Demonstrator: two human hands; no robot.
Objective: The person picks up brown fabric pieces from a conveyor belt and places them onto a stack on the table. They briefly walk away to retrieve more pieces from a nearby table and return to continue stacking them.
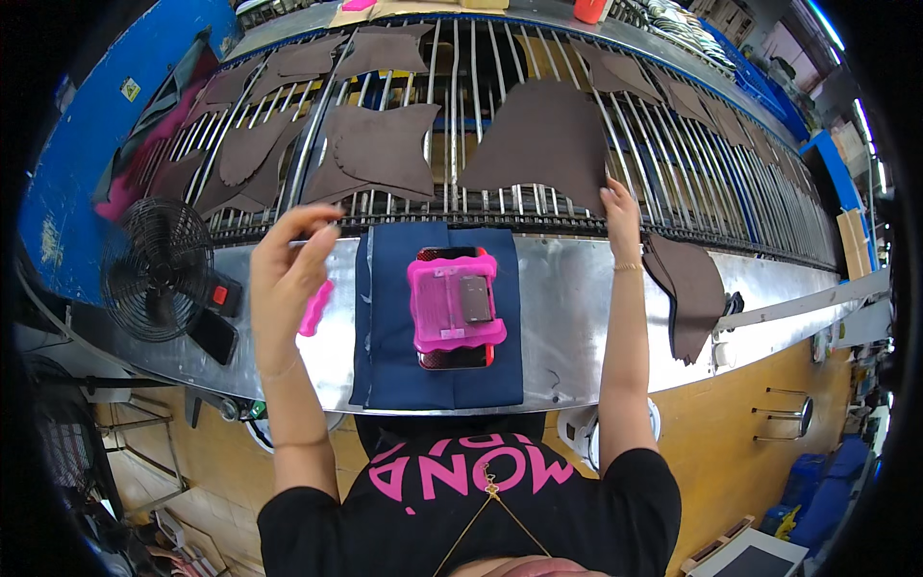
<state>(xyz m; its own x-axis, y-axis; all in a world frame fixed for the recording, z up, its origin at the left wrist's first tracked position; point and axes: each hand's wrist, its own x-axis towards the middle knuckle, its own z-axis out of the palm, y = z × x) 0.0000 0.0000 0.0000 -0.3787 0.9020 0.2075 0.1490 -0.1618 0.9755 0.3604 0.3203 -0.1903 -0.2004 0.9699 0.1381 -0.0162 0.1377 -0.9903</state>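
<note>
My right hand (621,207) pinches the lower right edge of a large dark brown cut piece (540,139), a thin sheet that looks like fabric or leather. It lies over, or is held just above, the metal-bar rack. My left hand (293,258) is raised over the metal table's left part, fingers bent and apart from the thumb, with nothing visible in it. Close by is a small wavy pink strip (315,309). Between my hands, a wavy-edged pink frame (444,334) with a small brown patch (476,299) sits on a red and black object (457,359), over folded navy cloth (389,288).
Many brown pieces (380,144) lie across the bar rack (471,77). A black fan (159,269) and a dark phone-like slab (213,337) stand left on the metal table (567,327). Stacked brown pieces (687,288) overhang its right side. A metal bar (798,308) juts in there.
</note>
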